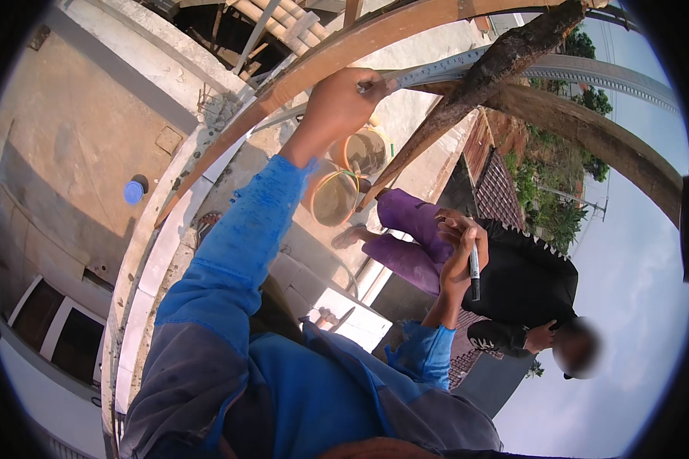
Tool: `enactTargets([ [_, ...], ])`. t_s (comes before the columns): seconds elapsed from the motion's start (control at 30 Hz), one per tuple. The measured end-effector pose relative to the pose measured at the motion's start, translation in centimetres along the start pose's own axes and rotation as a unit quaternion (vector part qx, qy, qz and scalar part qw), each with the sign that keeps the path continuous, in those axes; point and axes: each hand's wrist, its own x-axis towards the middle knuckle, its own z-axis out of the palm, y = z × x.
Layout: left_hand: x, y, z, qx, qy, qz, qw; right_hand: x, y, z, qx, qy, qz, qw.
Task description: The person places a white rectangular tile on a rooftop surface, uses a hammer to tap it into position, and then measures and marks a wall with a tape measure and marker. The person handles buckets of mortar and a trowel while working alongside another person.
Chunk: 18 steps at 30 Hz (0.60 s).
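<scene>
My left hand (341, 105) reaches up beside a curved-looking wooden beam (314, 65), its fingers closed at the end of a silver measuring strip (440, 69) with marks along it. The strip runs away to the right and passes behind a rough, dark wooden pole (497, 65). Lower and to the right, my right hand (461, 249) holds a marker pen (475, 274) between bent fingers. The marker's dark end points down. Whether the left fingers touch the beam itself, I cannot tell.
A person in a black top (520, 275) and purple trousers stands beyond my right hand. Two buckets (335, 200) of grey material stand below. Another beam (589, 134) crosses at right. A block wall (149, 268) edges the left, with a blue container (133, 193) past it.
</scene>
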Motion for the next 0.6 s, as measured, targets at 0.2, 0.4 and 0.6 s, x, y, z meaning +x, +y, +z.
enactTargets([
  [0.2, -0.5, -0.1, 0.5, -0.010, 0.025, 0.009, 1.000, 0.3, -2.1, 1.4, 0.010, -0.018, 0.000, 1.000],
  [0.4, -1.3, 1.1, 0.0, 0.015, 0.028, 0.023, 0.999, 1.4, -3.3, 2.0, 0.025, -0.038, 0.005, 0.999],
  [0.6, -2.0, 0.5, 0.8, -0.044, 0.045, 0.025, 0.998, 2.6, -4.6, 2.5, 0.086, 0.011, -0.031, 0.996],
])
